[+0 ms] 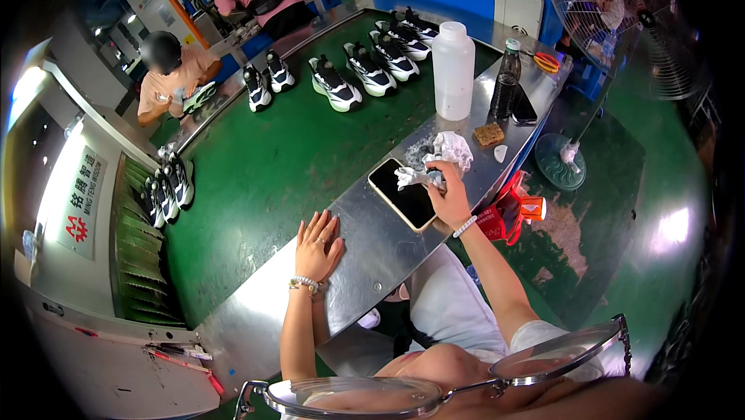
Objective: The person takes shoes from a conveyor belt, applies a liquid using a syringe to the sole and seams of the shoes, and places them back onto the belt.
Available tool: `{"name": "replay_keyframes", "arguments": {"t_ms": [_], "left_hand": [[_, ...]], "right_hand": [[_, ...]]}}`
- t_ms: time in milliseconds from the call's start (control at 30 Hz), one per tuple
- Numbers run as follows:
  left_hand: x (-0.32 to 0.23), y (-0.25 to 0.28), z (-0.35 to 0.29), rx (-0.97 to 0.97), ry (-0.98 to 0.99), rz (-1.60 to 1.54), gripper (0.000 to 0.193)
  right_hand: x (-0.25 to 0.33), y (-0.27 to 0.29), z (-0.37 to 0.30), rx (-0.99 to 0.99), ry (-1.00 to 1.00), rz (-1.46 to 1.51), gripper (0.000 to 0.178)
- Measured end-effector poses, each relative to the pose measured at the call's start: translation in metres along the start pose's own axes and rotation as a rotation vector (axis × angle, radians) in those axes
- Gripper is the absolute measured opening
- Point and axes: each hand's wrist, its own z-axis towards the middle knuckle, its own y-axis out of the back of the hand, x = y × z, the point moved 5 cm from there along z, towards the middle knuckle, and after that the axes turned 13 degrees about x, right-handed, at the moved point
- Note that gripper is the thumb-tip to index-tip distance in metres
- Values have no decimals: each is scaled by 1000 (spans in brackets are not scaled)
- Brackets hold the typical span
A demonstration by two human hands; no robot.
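Observation:
My left hand (315,251) lies flat on the metal edge (365,261) of the bench, fingers stretched out and holding nothing. With closed fingers, my right hand (450,201) grips a crumpled white cloth (452,150) that has grey smudges. A phone with a dark screen and pale rim (401,197) lies on the metal beside that hand, partly covered by the cloth. Just past the cloth sit a brown sponge block (489,135) and a small white piece (500,154). Dark smears mark the metal next to the cloth.
Black-and-white sneakers (335,86) stand on the green belt (256,164), more at its left end (167,191). Right: white bottle (453,71), dark bottle (507,82), another phone (524,106), orange-handled scissors (545,62), red bag (503,214), fan (594,9). Across the belt a person (178,79) handles a shoe.

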Motion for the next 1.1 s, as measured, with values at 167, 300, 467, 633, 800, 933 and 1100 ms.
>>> {"name": "replay_keyframes", "arguments": {"t_ms": [167,300,467,633,800,933,1100], "left_hand": [[0,-2,6,0,11,7,47],[3,-5,11,14,12,-1,47],[39,11,44,-43,195,-420,48],[124,-1,189,-197,144,-597,46],[180,-45,350,-254,301,-984,71],[164,-42,437,-315,522,-800,113],[148,-37,460,-241,752,-538,108]], "right_hand": [[-10,-5,5,-22,-74,-212,51],[-4,1,16,-23,-49,-350,45],[-32,12,104,265,-39,-136,38],[-55,-17,164,1313,-190,-666,28],[-51,-26,197,1509,-151,-692,32],[-94,-71,305,948,-124,-598,28],[-254,-70,396,-227,-561,-629,76]]}}
